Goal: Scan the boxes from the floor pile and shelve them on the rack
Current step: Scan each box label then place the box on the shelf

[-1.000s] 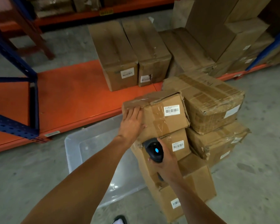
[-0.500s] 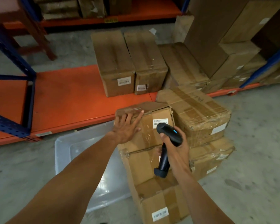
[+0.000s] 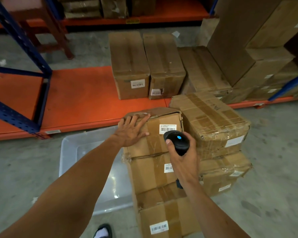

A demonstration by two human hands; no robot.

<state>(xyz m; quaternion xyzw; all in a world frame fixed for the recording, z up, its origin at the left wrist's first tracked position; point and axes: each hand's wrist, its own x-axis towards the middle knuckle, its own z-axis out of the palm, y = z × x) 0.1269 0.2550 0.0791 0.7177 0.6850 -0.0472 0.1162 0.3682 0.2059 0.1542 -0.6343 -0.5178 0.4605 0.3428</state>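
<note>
From the head view, the person's left hand (image 3: 133, 133) lies flat, fingers straight, on the near face of the top box (image 3: 155, 133), which sits on the floor pile (image 3: 163, 186) just in front of the orange rack shelf (image 3: 76, 100). The right hand (image 3: 183, 160) is curled round a black scanner (image 3: 177, 141), whose head sits just below the top box's barcode label (image 3: 168, 129).

The scanner head looks very close to that label, so the read may miss or catch the label on the box beneath. The top box's upper flap is torn and lifting; a lift by that edge could tear it further. The pile leans a little, and pulling the top box off could shift the boxes under it. A clear plastic bin (image 3: 79, 152) lies left of the pile, underfoot for a step toward the shelf.

The scanner's handle is mostly hidden by the right hand. Label print is too small to read. The pile's far side is out of sight, as are the rack's upper levels.
</note>
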